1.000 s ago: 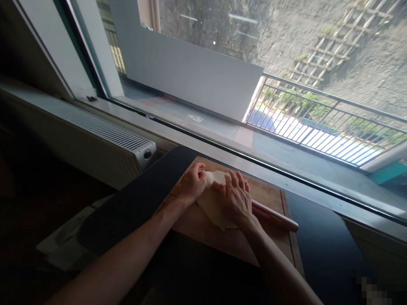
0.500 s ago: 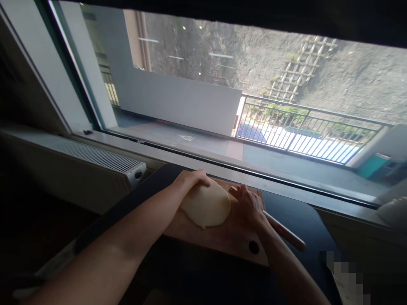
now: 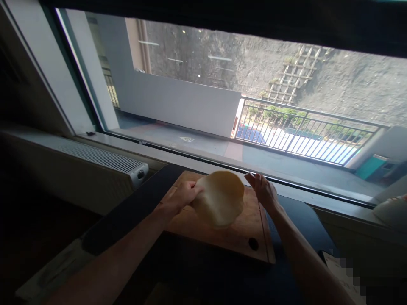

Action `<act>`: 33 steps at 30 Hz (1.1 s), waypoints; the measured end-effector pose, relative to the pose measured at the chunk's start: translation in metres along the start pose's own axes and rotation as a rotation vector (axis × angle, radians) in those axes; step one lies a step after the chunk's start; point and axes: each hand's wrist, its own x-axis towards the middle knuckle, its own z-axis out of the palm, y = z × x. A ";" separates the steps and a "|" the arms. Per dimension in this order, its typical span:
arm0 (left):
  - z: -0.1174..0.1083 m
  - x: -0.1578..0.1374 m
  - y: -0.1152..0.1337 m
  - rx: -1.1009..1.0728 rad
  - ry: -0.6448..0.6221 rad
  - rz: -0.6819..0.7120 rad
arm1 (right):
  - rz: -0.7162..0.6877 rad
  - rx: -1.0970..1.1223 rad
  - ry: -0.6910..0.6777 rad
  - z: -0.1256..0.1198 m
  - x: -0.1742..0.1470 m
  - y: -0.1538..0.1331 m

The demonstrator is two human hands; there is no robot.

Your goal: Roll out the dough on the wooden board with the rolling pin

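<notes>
A thin, round sheet of dough (image 3: 219,201) is raised at a tilt above the wooden cutting board (image 3: 222,243). Pinching its left edge is my left hand (image 3: 186,192), thumb on the near face. My right hand (image 3: 266,192) is closed around a wooden rolling pin (image 3: 249,178) at the board's far right corner. Only one end of the pin shows; my hand and forearm hide the rest. The board has a dark round hole near its front right corner.
The board lies on a dark table (image 3: 297,216) beside a window sill (image 3: 152,156). To the left stands a white radiator (image 3: 104,161). Beyond the glass are a walkway and a metal railing (image 3: 305,131). A pale rounded object (image 3: 391,212) sits at the right edge.
My left hand has lifted the dough off the board, turning it up and to the right. My right hand has moved right and up with the rolling pin.
</notes>
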 end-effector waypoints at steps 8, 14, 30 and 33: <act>-0.015 0.040 -0.051 0.336 0.156 -0.026 | -0.312 0.064 -0.117 0.052 -0.029 -0.093; 0.019 0.044 -0.055 0.523 0.345 -0.002 | -0.174 -0.091 -0.161 0.058 0.005 -0.123; 0.012 0.041 -0.062 0.324 0.348 0.139 | -0.253 -0.117 -0.357 0.062 0.004 -0.124; 0.007 0.046 -0.051 0.483 0.152 0.042 | -0.221 -0.119 -0.413 0.060 0.023 -0.127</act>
